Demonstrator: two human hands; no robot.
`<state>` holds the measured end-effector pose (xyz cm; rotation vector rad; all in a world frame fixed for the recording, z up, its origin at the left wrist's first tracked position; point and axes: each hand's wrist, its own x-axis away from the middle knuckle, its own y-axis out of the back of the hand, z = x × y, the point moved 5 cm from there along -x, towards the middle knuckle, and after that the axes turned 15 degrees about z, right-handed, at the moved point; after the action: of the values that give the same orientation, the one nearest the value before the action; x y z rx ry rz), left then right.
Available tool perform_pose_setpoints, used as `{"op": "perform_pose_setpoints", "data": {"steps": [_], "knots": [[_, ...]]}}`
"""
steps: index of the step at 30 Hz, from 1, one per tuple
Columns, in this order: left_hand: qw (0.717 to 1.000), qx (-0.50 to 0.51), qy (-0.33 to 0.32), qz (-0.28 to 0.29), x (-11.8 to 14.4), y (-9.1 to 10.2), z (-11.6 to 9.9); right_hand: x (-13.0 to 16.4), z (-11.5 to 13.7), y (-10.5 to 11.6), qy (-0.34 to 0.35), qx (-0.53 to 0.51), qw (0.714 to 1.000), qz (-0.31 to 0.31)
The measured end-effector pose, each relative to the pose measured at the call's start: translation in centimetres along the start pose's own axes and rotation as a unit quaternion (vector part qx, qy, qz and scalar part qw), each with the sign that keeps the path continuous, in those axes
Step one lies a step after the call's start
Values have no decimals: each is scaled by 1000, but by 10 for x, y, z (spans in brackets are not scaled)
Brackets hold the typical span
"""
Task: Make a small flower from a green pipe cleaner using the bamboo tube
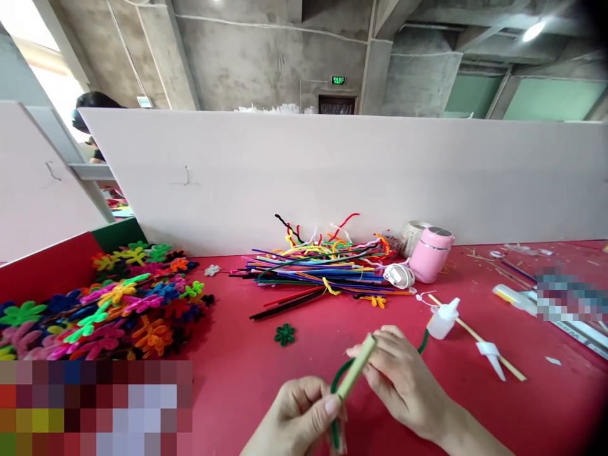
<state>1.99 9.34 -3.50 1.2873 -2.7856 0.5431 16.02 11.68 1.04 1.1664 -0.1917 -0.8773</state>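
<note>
Both hands work low over the red desk (266, 329). The left hand (297, 415) pinches the lower end of a stick (357, 373) and a green pipe cleaner (336, 405) running along it. The right hand (403, 380) grips the stick's upper end, fingers closed round it. Just beyond the hands lies a small green flower (284, 334). Farther out sits a pile of pipe cleaners (323, 272); to the right of the right hand, a glue bottle (443, 320); far left, a heap of flowers (114, 304).
</note>
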Motion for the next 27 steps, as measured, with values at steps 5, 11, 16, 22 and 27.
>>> {"op": "perform_pose_setpoints", "data": {"steps": [5,11,16,22,27], "knots": [[997,-32,-16,-73,-7,11,-6,-1,0,-10,-79,-63,991,90],[986,-120,-65,-92,-6,8,-13,4,3,-33,-135,-466,844,231],[987,-96,-25,-126,-11,10,-9,0,-8,-33,-136,-416,885,158],[990,4,-27,-138,-14,7,-9,5,-11,-39,-136,-573,790,168],[983,91,-49,-151,-14,12,-1,8,-3,-57,-149,-678,686,218]]}}
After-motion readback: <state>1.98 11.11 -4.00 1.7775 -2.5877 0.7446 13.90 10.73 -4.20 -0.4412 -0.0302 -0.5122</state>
